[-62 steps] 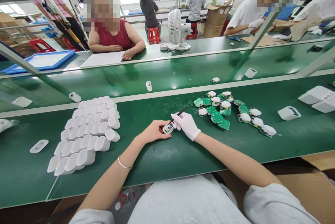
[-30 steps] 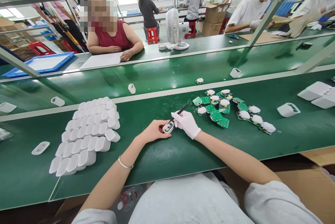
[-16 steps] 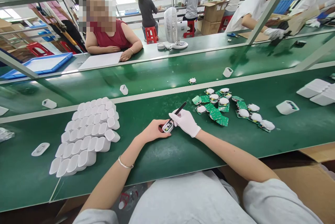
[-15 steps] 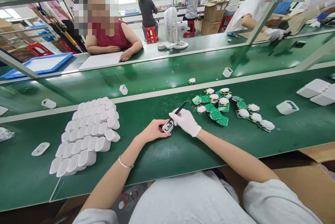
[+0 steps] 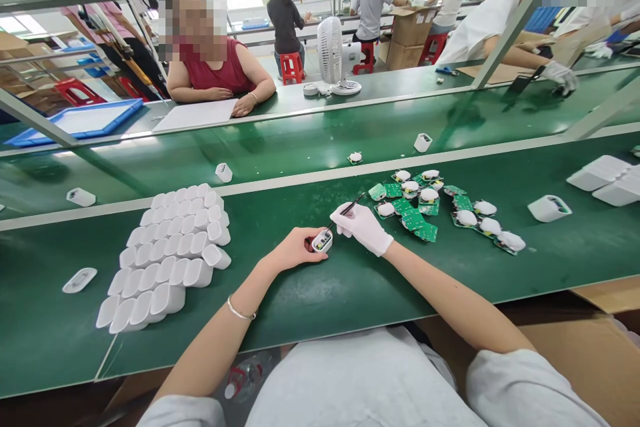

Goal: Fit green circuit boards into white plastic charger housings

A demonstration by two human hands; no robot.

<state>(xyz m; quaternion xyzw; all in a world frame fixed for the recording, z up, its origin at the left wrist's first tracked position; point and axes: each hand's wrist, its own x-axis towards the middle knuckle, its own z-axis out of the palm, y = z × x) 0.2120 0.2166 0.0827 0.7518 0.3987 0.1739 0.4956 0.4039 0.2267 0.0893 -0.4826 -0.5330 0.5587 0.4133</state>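
My bare left hand (image 5: pixel 299 248) is closed around a small white plastic housing (image 5: pixel 323 241), its open end facing up and electronic parts showing inside. A white glove covers my right hand (image 5: pixel 363 226), which pinches black tweezers (image 5: pixel 353 203). Their tips reach down to the housing's opening; whether they touch a part inside is too small to tell. To the right of my gloved hand lie green circuit boards (image 5: pixel 413 219), several with white lumps on them. Rows of empty white housings (image 5: pixel 167 245) stand to the left of my left hand.
A white oval cap (image 5: pixel 79 280) lies at far left. Filled housings (image 5: pixel 423 142) and a board (image 5: pixel 355 158) sit on the green strip beyond the pale divider. Another housing (image 5: pixel 549 208) and white boxes (image 5: pixel 603 179) are on the right. Across the bench, a person sits near a fan (image 5: pixel 330 57).
The tweezers have turned in my right hand, which moved slightly right. My left hand still holds the housing. Items on the far strip have shifted left. A co-worker's gloved hand moved right.
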